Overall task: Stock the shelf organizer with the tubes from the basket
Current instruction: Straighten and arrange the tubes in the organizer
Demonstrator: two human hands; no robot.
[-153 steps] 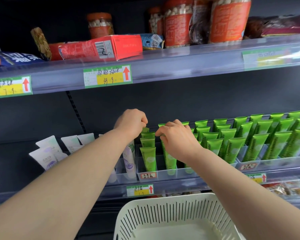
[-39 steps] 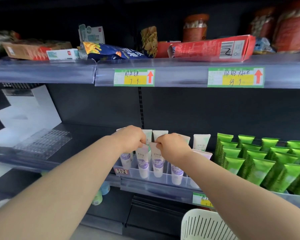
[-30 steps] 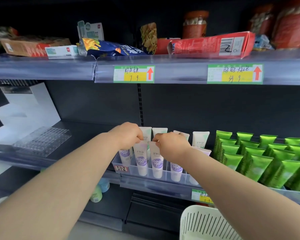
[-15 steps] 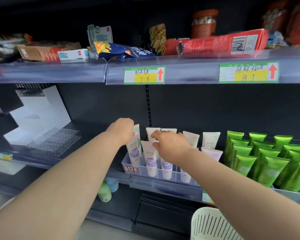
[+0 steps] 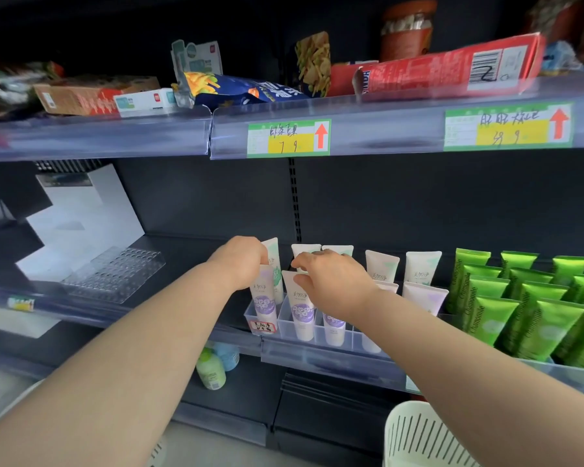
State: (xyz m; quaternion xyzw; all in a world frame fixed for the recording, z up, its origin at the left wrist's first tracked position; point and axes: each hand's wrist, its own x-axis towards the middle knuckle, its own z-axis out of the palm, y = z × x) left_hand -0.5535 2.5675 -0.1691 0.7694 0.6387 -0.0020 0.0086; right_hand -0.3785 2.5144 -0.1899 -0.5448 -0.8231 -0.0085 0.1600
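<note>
Shelving (image 5: 95, 139): dark store unit. The middle level carries the work, with snack packets (image 5: 236, 89) on the level above.

Organizer (image 5: 317, 335): clear divided tray along the front edge of the middle level. It is filled from its left end through to the right edge of view.

Green tubes (image 5: 526, 308): packed rows in the right part of the organizer, standing cap-down with no hand on them. Five seconds ago both hands were working among them, so that section reads as finished.

Basket (image 5: 415, 436): white and slotted, below the shelf at lower right. Only the rim and wall show, so whether any stock is left inside cannot be told.

White tubes (image 5: 422, 271): purple-labelled, cap-down in the left slots of the organizer, in more than one row. Several lean forward.

Left hand (image 5: 240, 261): fingers curled over the crimped top of the end tube (image 5: 263, 298) in the leftmost front slot, gripping it. A second ago it was further inboard.

Right hand (image 5: 331, 284): forefinger and thumb are parted, where a second ago they were bunched tight. The thumb lies at the top of the neighbouring front tube. It appears to be pinching, but the palm hides the contact, so a firm grip cannot be confirmed.

Finding: work has shifted from the green section to the white. Judged as seating and straightening, with the task near its end.
</note>
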